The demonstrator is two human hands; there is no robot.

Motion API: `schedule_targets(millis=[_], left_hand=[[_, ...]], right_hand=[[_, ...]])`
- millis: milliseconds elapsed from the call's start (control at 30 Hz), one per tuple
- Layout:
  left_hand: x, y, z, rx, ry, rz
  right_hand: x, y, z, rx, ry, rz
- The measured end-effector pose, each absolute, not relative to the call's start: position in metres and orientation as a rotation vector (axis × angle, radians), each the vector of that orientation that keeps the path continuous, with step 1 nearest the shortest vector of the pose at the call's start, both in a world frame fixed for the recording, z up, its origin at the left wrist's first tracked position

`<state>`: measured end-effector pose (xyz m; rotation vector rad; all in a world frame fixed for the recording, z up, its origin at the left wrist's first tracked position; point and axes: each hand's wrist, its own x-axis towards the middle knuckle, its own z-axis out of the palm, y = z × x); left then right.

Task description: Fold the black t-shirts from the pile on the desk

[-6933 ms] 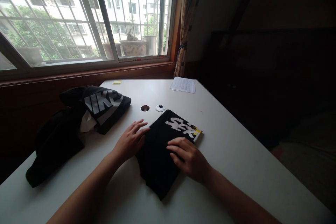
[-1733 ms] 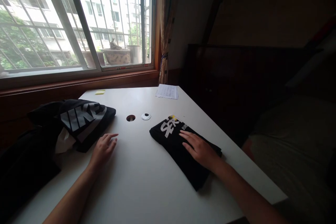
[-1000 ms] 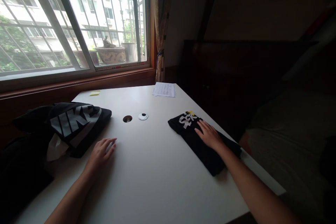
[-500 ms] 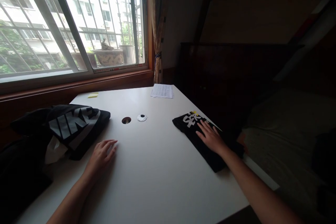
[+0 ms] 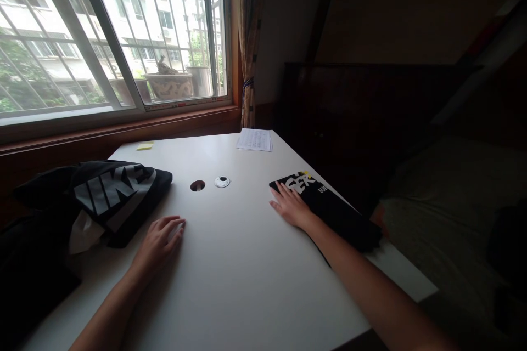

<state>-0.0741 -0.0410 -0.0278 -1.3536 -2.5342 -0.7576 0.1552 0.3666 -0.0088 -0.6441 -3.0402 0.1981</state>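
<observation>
Folded flat, a black printed garment lies along the right edge of the white table; white and yellow lettering shows at its far end. My right hand rests on its far left corner, fingers spread over the cloth and part of the lettering. On the bare tabletop left of the middle lies my left hand, fingers loosely stretched and holding nothing. To its left sits a heap of dark clothing with large grey letters, and a bit of white cloth pokes out below.
Two round fittings are set in the tabletop: an open hole and a pale cap. Printed papers lie at the far corner, and a yellow sticky note at the far left edge. Behind stands a barred window.
My right hand has slid left across the garment, from its middle to its far left corner, baring more lettering. My left hand has stayed almost in place.
</observation>
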Motion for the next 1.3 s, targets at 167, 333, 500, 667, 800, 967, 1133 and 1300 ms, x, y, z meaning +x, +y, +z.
schedule_targets(millis=[167, 333, 500, 667, 800, 967, 1133, 1300], left_hand=[[-0.074, -0.041, -0.027, -1.373, -2.556, -0.693], [-0.072, -0.041, -0.026, -1.379, -2.559, -0.644], [-0.075, -0.041, -0.031, -1.425, -2.525, -0.600], [-0.074, -0.041, -0.034, -1.423, -2.538, -0.564], [-0.066, -0.040, -0.028, -1.394, -2.543, -0.583], [-0.057, -0.038, -0.019, -1.378, -2.542, -0.636], [-0.053, -0.035, -0.014, -1.364, -2.525, -0.709], [-0.053, -0.042, 0.013, -0.992, -2.387, -0.898]], right_hand=[[0.151, 0.389, -0.012, -0.823, -2.979, 0.140], [0.149, 0.403, -0.011, -0.902, -2.959, 0.144], [0.158, 0.394, -0.011, -0.851, -2.974, 0.135], [0.163, 0.381, -0.009, -0.866, -2.995, 0.146], [0.158, 0.378, -0.014, -0.973, -2.975, 0.122], [0.152, 0.365, -0.029, -1.048, -2.886, 0.113], [0.148, 0.320, -0.034, -0.759, -2.901, 0.109], [0.146, 0.294, -0.034, -0.393, -2.897, 0.154]])
